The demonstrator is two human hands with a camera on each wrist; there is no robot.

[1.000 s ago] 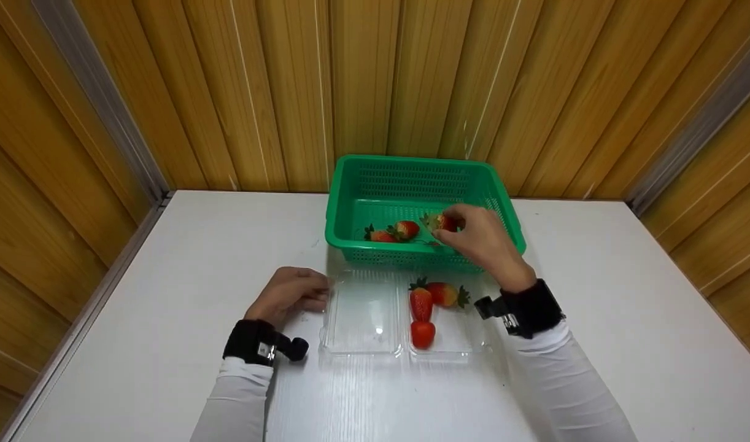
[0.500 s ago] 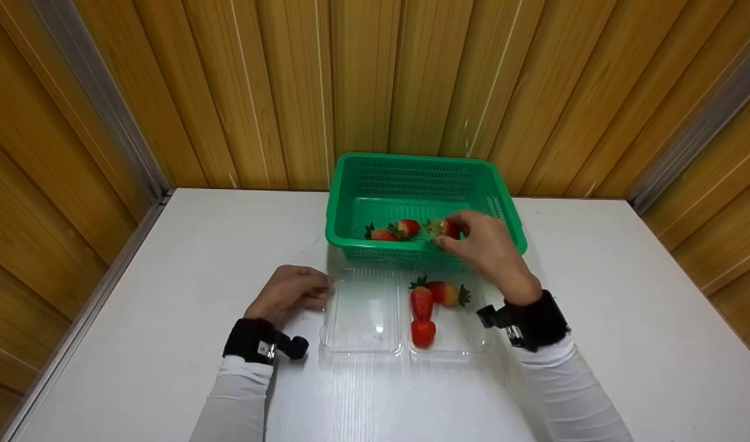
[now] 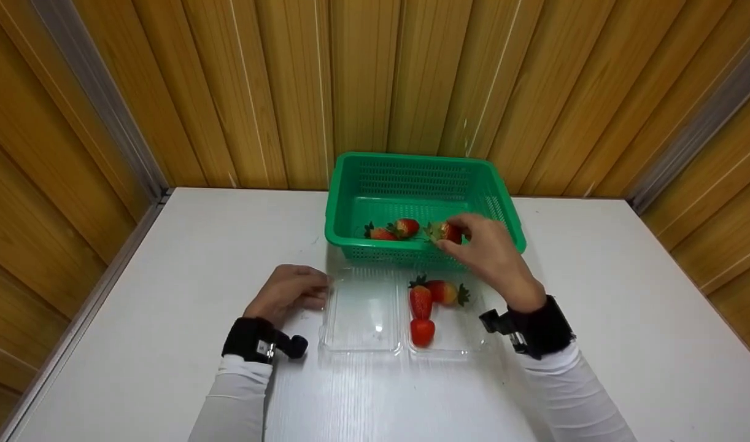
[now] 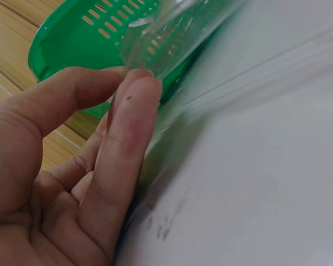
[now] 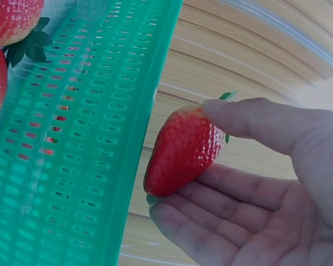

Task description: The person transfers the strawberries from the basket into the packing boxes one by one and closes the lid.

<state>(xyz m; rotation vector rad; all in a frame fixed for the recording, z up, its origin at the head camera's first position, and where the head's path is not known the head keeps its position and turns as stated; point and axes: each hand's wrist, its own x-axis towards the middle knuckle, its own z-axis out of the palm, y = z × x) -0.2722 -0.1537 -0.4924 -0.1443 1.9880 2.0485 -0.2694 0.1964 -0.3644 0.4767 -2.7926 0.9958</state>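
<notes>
My right hand (image 3: 488, 252) pinches a strawberry (image 5: 184, 149) between thumb and fingers, just over the front rim of the green basket (image 3: 412, 161). In the right wrist view the fruit is red, pale near its leafy top. A clear plastic clamshell box (image 3: 363, 319) lies spread flat before the basket. Several strawberries (image 3: 420, 302) rest in its right half. My left hand (image 3: 287, 291) grips the box's left edge; the left wrist view shows thumb and fingertips on the thin plastic. Inside the basket sit more strawberries (image 3: 405, 228), partly hidden by the rim.
The white table (image 3: 166, 294) carries the basket and the box. Wood-patterned panels (image 3: 363, 73) stand behind and on both sides, with grey metal posts (image 3: 105, 104) at the corners.
My right hand has shifted slightly toward me and to the right, the strawberry still in its pinch. My left hand has stayed at the box's edge.
</notes>
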